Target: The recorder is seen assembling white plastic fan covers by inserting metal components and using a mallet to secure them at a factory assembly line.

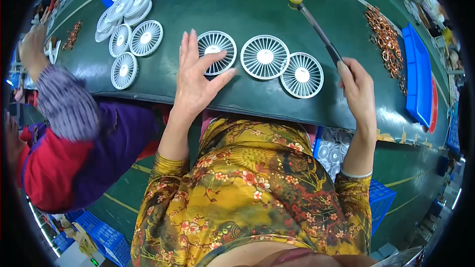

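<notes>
Mallet handle's lower end — hidden inside the right hand.

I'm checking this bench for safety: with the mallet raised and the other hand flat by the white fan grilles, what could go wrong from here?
1. The left hand rests against the nearest fan grille; a stroke of the mallet held in the right hand there could catch the fingers.
2. The grille nearest the belt's front edge might get knocked off.
3. A co-worker's hand works close by on the left; crowding seems possible.
</notes>
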`<state>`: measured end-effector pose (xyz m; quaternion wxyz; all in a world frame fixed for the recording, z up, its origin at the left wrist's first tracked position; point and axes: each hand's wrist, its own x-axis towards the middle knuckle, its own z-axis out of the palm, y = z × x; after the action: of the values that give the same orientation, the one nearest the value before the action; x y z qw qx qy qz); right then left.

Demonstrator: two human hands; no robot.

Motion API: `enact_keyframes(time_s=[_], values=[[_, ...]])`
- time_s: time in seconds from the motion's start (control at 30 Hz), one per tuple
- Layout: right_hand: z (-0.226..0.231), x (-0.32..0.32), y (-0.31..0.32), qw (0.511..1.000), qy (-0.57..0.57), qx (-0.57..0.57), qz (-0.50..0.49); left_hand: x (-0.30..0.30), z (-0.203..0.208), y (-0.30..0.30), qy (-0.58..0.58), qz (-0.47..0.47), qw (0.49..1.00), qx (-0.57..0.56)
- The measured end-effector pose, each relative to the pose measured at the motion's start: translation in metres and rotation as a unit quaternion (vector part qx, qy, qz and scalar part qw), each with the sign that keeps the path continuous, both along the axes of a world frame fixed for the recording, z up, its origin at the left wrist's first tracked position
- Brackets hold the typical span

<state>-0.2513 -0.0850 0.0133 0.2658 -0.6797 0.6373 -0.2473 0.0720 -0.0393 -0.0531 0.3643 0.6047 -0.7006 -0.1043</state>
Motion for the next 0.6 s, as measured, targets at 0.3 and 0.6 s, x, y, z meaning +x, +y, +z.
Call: enact_keyframes(time_s=[0.3, 0.6], values=[[0.002, -0.016, 0.048, 0.985, -0.164, 0.047, 0.007, -0.043, 0.017, -0.006, -0.054, -0.054, 0.995, -0.069], [0.028, -0.048, 0.101, 0.973, -0.205, -0.016, -0.105, -0.135, 0.023, -0.038, -0.112, -0.234, 0.966, -0.014]])
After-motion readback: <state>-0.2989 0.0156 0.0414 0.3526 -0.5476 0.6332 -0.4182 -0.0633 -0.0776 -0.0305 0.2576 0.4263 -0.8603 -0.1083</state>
